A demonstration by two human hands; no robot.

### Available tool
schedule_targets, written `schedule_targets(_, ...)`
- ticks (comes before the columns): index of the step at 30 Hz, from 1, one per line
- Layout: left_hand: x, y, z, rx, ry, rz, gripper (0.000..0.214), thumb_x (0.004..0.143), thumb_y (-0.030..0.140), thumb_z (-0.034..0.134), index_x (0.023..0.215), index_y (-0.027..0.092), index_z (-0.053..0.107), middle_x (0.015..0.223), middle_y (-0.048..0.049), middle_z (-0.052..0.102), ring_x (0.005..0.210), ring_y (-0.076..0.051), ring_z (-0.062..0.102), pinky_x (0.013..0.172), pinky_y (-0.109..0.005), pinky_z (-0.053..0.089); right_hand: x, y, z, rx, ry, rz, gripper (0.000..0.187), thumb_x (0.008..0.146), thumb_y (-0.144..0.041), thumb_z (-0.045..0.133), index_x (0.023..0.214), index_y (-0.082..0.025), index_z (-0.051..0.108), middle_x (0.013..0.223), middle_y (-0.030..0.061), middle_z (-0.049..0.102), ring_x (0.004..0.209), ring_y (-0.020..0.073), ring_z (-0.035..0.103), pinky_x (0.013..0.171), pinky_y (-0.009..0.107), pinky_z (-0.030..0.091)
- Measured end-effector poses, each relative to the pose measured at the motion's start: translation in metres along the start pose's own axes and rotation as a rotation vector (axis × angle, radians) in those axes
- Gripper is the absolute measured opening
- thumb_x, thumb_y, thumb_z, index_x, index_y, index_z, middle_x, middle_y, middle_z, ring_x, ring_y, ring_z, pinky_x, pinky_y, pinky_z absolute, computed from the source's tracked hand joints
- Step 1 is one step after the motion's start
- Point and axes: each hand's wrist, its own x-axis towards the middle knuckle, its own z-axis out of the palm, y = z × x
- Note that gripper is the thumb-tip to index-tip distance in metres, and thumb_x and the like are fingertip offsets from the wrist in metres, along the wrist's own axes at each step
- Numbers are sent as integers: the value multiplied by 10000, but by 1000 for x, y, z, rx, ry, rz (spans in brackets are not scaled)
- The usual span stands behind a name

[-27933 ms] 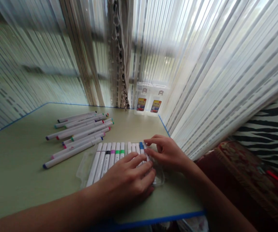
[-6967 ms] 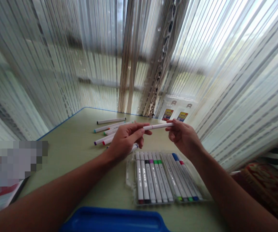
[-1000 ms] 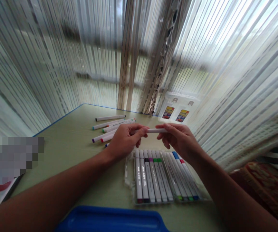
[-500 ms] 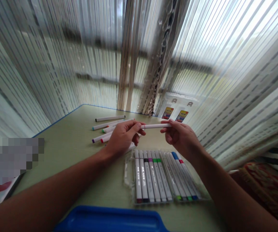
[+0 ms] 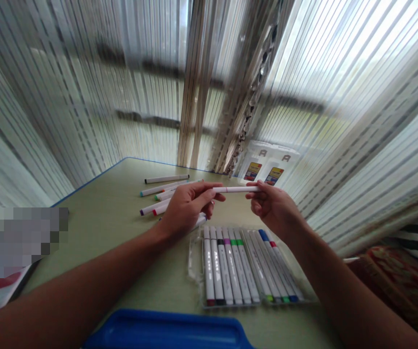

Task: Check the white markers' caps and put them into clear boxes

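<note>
A white marker (image 5: 238, 189) lies level between my two hands, above the far part of the table. My left hand (image 5: 193, 203) pinches its left end, close to a thin reddish ring on the barrel. Around the other end, the fingers of my right hand (image 5: 272, 199) are closed. Below the hands, a clear plastic case (image 5: 195, 257) holds two groups of white markers (image 5: 230, 271) with coloured ends, side by side. Several loose markers (image 5: 158, 190) are scattered on the table behind and left of my left hand, which hides some of them.
A blue tray (image 5: 172, 332) sits at the near edge of the green table (image 5: 96, 232). Two yellow-labelled clear packages (image 5: 263, 162) stand against the curtain (image 5: 150, 87) at the back. A patterned cushion (image 5: 394, 276) lies at right.
The marker has slid slightly to the right relative to my left hand, and more of its reddish ring shows. The hands are a little farther apart. The view shifted slightly.
</note>
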Motion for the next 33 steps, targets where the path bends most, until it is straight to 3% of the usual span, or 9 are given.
schedule_targets(7, 0, 3, 1, -38, -4, -26, 236, 807, 268, 709, 970, 106, 760, 802, -84, 744, 508, -80, 536, 509, -236, 443, -2, 1, 0, 2, -19, -5, 179, 841, -305, 664, 816, -138, 724, 604, 47, 698, 368, 83, 492, 352, 208, 363)
schedule_targets(22, 3, -4, -3, 167, 15, -14, 294, 808, 335, 729, 989, 105, 752, 776, -75, 734, 493, -84, 537, 490, -233, 437, -13, 0, 8, -100, -177, -54, 255, 782, -393, 769, 837, -144, 769, 664, 69, 746, 374, 76, 515, 350, 199, 381)
schedule_targets(33, 1, -5, -2, 327, -58, -9, 289, 793, 347, 755, 951, 105, 755, 714, -35, 686, 507, -76, 513, 476, -199, 399, -19, 7, 7, -244, -318, -68, 216, 781, -330, 806, 904, -154, 790, 702, 57, 743, 443, 74, 568, 421, 195, 447)
